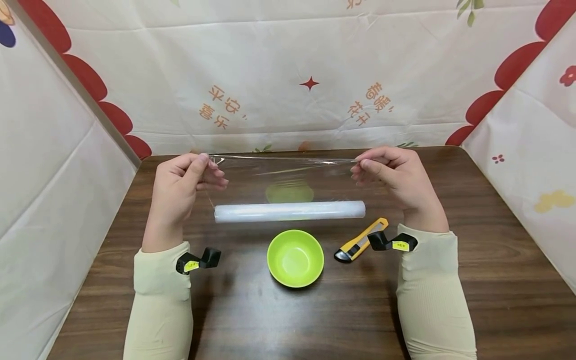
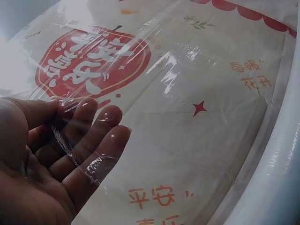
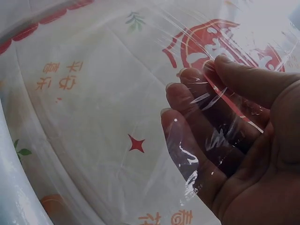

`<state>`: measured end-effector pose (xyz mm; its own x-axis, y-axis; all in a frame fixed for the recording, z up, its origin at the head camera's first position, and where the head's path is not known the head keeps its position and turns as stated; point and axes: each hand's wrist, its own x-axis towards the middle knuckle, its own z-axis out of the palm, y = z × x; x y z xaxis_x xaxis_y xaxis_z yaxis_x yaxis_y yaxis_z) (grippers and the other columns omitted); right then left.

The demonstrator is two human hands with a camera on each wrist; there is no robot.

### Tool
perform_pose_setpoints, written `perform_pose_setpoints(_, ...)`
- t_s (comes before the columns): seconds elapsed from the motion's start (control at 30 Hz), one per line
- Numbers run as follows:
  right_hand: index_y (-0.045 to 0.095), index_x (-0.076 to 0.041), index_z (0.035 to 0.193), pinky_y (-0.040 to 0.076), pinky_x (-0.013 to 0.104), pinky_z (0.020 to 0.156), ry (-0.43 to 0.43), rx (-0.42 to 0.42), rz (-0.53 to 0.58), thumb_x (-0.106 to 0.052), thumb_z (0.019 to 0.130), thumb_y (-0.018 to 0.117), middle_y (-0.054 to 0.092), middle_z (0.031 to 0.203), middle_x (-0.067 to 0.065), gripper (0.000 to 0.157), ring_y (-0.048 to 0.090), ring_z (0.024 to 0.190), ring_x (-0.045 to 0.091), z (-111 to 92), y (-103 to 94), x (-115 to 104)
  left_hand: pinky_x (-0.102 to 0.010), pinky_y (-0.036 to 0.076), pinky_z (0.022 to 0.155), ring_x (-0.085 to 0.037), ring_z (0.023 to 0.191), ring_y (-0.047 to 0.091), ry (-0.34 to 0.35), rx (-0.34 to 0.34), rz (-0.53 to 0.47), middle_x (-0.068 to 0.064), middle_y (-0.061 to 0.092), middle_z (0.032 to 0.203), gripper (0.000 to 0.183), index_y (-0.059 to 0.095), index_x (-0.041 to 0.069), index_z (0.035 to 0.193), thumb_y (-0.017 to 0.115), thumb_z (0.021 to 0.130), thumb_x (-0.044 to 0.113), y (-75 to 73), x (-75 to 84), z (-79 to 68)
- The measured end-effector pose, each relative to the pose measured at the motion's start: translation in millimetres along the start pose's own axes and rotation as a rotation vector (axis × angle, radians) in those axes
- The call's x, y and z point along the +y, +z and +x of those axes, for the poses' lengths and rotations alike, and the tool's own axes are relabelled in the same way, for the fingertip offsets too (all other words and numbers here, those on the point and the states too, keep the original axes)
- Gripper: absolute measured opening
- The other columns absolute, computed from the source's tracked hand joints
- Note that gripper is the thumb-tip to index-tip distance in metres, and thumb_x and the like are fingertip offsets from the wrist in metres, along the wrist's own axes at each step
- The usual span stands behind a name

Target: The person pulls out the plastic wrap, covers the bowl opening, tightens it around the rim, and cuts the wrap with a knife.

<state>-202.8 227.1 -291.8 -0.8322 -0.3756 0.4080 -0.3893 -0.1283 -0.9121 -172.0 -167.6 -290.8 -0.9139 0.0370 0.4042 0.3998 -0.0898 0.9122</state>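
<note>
Grip, left: thumb and index finger of the left hand (image 1: 177, 184) pinch one corner of the clear film (image 1: 288, 160); the remaining fingers are loosely bent.
Grip, right: thumb and index finger of the right hand (image 1: 400, 175) pinch the opposite corner in the same way.
Film: stretched between both hands, its edge drawn nearly straight; the sheet runs down to the white roll (image 1: 290, 212).
Roll: lies crosswise on the brown table (image 1: 360, 315), between the two forearms and just beyond the bowl.
Head view only: the green bowl (image 1: 295, 258), open side up, near the roll; the yellow knife (image 1: 355, 245) with a black end, slanting to the right of the bowl and apart from it.
Left wrist view only: film creased and shining across the left fingers (image 2: 101, 154), which show through it.
Right wrist view only: film over the right fingers (image 3: 187, 136), with bright glints on the lower ones.
Both wrist views: a red printed badge (image 2: 93, 63) on the white cloth (image 1: 270, 55), a print outside the head view; the roll appears as a pale band at one edge.
In the way: film lies across the wrist views, blurring the cloth's print with glare; in the head view, a black wrist camera (image 1: 380, 241) overlaps the knife's edge.
Sleeves: pale sleeves (image 1: 162, 300) cover both forearms.
</note>
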Motion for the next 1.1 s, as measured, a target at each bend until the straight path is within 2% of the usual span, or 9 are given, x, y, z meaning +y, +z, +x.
perform_pose_setpoints(0.37,0.065,0.011,0.101,0.060,0.037,0.069,0.023,0.056,-0.076,0.007,0.091,0.058,0.074,0.086,0.006,0.012,0.072,0.072,0.022,-0.9,3.6,-1.9,-0.037,0.060,0.066,-0.020,0.066,0.072,-0.005,0.003,0.005,-0.006,0.071,0.075,0.024,0.065,-0.003,0.083,0.058,0.097,0.015,-2.1,2.0,-0.3)
perform_pose_setpoints(0.73,0.067,0.008,0.101,0.060,0.033,0.069,-0.011,0.013,-0.020,0.009,0.091,0.057,0.074,0.087,0.007,0.014,0.073,0.074,0.022,-0.7,3.5,-2.7,-0.036,0.060,0.066,-0.019,0.066,0.072,0.020,-0.009,-0.004,-0.005,0.071,0.075,0.025,0.065,-0.004,0.084,0.056,0.098,0.015,-4.6,1.2,-1.0)
perform_pose_setpoints(1.1,0.068,0.007,0.101,0.060,0.032,0.069,0.000,0.024,-0.027,0.007,0.091,0.058,0.075,0.086,0.007,0.013,0.073,0.074,0.020,-1.0,3.6,-4.3,-0.036,0.060,0.065,-0.019,0.065,0.072,0.022,-0.007,-0.014,-0.005,0.071,0.076,0.025,0.065,-0.004,0.084,0.056,0.098,0.015,-5.1,0.7,-0.9)
